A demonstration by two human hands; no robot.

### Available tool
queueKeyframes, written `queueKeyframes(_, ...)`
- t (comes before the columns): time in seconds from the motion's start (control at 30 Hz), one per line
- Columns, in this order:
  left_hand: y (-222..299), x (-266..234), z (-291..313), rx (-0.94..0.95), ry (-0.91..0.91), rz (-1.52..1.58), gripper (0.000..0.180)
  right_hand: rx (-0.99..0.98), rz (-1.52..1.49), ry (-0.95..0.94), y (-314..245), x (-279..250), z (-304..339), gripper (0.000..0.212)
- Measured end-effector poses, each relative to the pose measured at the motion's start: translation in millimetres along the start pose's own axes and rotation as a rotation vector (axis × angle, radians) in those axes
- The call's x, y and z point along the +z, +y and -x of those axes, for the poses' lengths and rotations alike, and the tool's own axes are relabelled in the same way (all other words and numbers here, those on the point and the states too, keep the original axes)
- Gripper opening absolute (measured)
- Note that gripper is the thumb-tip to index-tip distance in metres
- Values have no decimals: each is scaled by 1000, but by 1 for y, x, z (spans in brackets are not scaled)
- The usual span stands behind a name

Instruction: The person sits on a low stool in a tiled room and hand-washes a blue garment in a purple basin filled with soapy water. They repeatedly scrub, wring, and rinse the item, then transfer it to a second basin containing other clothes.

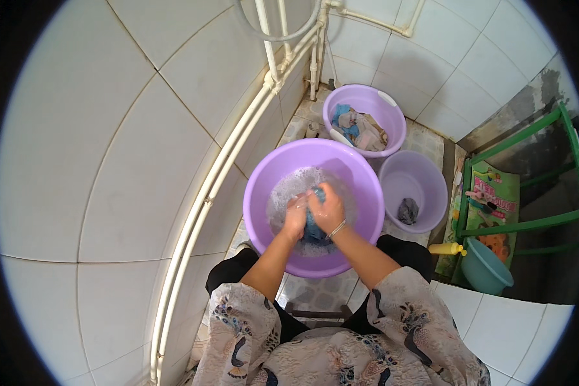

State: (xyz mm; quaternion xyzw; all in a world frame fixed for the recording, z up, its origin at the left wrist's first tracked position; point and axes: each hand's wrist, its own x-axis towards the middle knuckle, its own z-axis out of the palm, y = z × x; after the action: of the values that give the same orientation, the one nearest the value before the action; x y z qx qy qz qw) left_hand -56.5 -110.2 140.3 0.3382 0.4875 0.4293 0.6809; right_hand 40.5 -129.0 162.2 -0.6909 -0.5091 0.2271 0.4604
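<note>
A large purple basin (258, 209) stands between my knees, with sudsy water (282, 193) in it. Over the water, near the basin's middle, both hands are closed on a wet dark blue cloth (313, 231). My left hand (295, 215) grips it from the left side. Close against it, my right hand (328, 207) bunches the cloth from the right, a thin bracelet on its wrist. The lower part of the cloth hangs into the suds. My fingertips are partly hidden by the cloth and each other.
Behind stands a smaller purple basin (392, 119) with blue and beige cloths. Right of mine, a pale purple bucket (424, 174) holds a dark grey cloth (408, 211). A green frame (527, 226), teal tub (486, 265) and yellow bottle (445, 249) are farther right. Pipes (202, 199) line the left wall.
</note>
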Motion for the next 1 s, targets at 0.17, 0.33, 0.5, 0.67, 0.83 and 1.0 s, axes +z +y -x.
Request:
queueKeyframes(0.17, 9, -8, -4, 77, -73, -97, 22, -91, -101, 165, 5, 11, -6, 23)
queueKeyframes(0.33, 11, -24, -22, -234, -37, 93, 39, -211, -27, -11, -30, 10, 10, 27)
queueKeyframes(0.5, 21, 1, 14, -372, -378, -204, 47, 156, 1, 53, 39, -16, -44, 31)
queueKeyframes(0.67, 39, -26, 2, -162, -268, -135, 25, 63, -330, 83, 20, -42, -46, 22)
queueKeyframes(0.83, 48, -19, 5, 46, 38, -44, 20, -41, -391, 17, -50, -33, -2, 14)
queueKeyframes(1.0, 7, 1, -3, 218, 123, 29, 31, -171, -30, -95, -30, 0, 2, 19)
